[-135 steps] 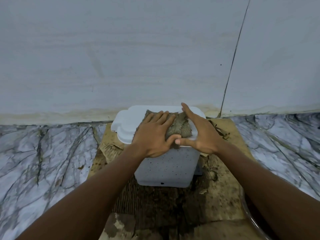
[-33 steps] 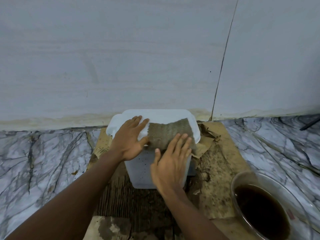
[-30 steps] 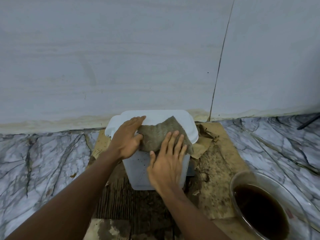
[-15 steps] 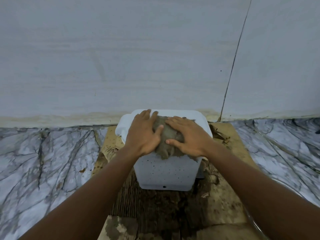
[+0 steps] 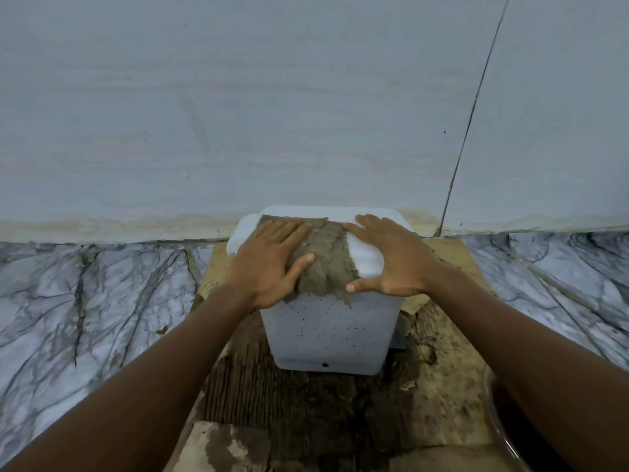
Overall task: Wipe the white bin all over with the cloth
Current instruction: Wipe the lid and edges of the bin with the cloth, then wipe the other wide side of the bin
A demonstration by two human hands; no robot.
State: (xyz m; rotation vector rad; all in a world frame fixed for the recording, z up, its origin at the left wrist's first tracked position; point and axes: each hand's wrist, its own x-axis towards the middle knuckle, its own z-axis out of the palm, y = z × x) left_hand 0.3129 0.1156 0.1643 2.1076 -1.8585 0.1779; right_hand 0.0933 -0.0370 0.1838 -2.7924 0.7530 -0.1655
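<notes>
The white bin [image 5: 326,335] stands lid on, on wet cardboard against the wall; its front wall is dotted with small dark specks. A grey-brown cloth [image 5: 328,264] lies spread flat across the lid, its ragged edge hanging just over the front rim. My left hand [image 5: 265,264] lies palm down on the cloth's left part and presses it to the lid. My right hand [image 5: 391,260] rests flat on the bare lid to the right of the cloth, fingers spread, thumb touching the cloth's lower corner.
Stained, soggy cardboard [image 5: 442,403] covers the floor under and in front of the bin. The rim of a glass bowl [image 5: 500,437] shows at the lower right edge. Marble floor [image 5: 85,301] lies on both sides, and a pale wall [image 5: 238,114] rises directly behind the bin.
The cloth was bunched under both hands half a second ago and now lies spread flat. My hands have moved apart, the right one off the cloth onto the bare lid.
</notes>
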